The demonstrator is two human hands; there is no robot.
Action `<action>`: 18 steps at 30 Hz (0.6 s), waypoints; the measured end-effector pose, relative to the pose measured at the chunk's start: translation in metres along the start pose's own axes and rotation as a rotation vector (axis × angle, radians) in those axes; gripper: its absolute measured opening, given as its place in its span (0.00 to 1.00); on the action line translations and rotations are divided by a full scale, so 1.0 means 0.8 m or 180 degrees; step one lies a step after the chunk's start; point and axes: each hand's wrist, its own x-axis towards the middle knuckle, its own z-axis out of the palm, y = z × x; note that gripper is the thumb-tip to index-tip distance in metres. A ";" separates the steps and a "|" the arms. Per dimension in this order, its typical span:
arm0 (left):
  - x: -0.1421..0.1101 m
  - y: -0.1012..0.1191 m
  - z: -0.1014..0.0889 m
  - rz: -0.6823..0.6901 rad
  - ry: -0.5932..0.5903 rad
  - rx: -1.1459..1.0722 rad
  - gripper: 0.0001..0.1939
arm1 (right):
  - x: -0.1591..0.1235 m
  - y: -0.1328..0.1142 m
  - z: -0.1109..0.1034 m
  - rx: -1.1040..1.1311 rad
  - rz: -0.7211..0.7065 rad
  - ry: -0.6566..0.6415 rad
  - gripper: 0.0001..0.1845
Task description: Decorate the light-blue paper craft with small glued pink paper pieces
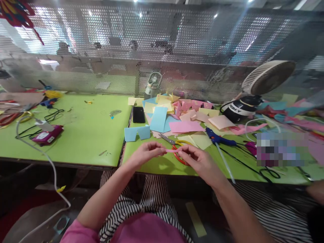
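Between my two hands a thin pink strip [172,151] is stretched level over the table's front edge; it looks like paper or felt. My left hand [150,151] pinches one end and my right hand [193,156] pinches the other, fingers closed on both sides. Just behind the strip lie scissors [170,141] with red and yellow handles, partly hidden by my right hand. A light blue glasses-shaped cutout [137,133] stands beyond my left hand. Past the scissors are a blue sheet [158,119] and a pink sheet [186,127].
A blue glue gun [220,138] with a clear glue stick lies to the right, its cord trailing. Behind are a phone [138,115], a bottle [152,88], a black pot [241,109] and a fan [269,77]. A purple power strip [48,135] sits left.
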 end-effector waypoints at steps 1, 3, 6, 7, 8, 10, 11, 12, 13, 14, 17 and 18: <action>-0.002 0.000 0.001 0.0086 0.0016 -0.0056 0.12 | 0.000 0.000 0.001 0.0007 0.0003 0.0026 0.18; -0.003 -0.002 0.005 0.0212 0.0092 -0.0337 0.20 | 0.002 0.002 0.007 0.0162 0.0028 0.0178 0.17; 0.002 -0.011 0.013 0.0288 0.0198 -0.0767 0.23 | 0.007 0.008 0.020 0.0652 0.0064 0.0422 0.19; 0.004 -0.015 0.016 0.0321 0.0230 -0.0831 0.20 | 0.009 0.010 0.025 0.0772 0.0071 0.0441 0.20; 0.006 -0.019 0.018 0.0347 0.0263 -0.0876 0.17 | 0.011 0.012 0.030 0.0843 0.0076 0.0427 0.20; 0.011 -0.026 0.021 0.0352 0.0361 -0.0959 0.15 | 0.015 0.016 0.037 0.0872 0.0090 0.0343 0.21; 0.013 -0.028 0.021 0.0313 0.0408 -0.0995 0.16 | 0.016 0.017 0.039 0.0845 0.0104 0.0274 0.21; 0.014 -0.030 0.020 0.0254 0.0443 -0.1016 0.17 | 0.016 0.019 0.040 0.0802 0.0123 0.0197 0.21; 0.015 -0.031 0.019 0.0194 0.0467 -0.1011 0.17 | 0.016 0.021 0.039 0.0747 0.0137 0.0141 0.21; 0.015 -0.031 0.018 0.0142 0.0481 -0.0974 0.18 | 0.016 0.022 0.038 0.0691 0.0143 0.0123 0.21; 0.014 -0.031 0.015 0.0033 0.0491 -0.0739 0.18 | 0.017 0.028 0.035 0.0576 0.0156 0.0187 0.20; 0.014 -0.031 0.015 0.0006 0.0473 -0.0655 0.18 | 0.018 0.029 0.035 0.0559 0.0146 0.0187 0.20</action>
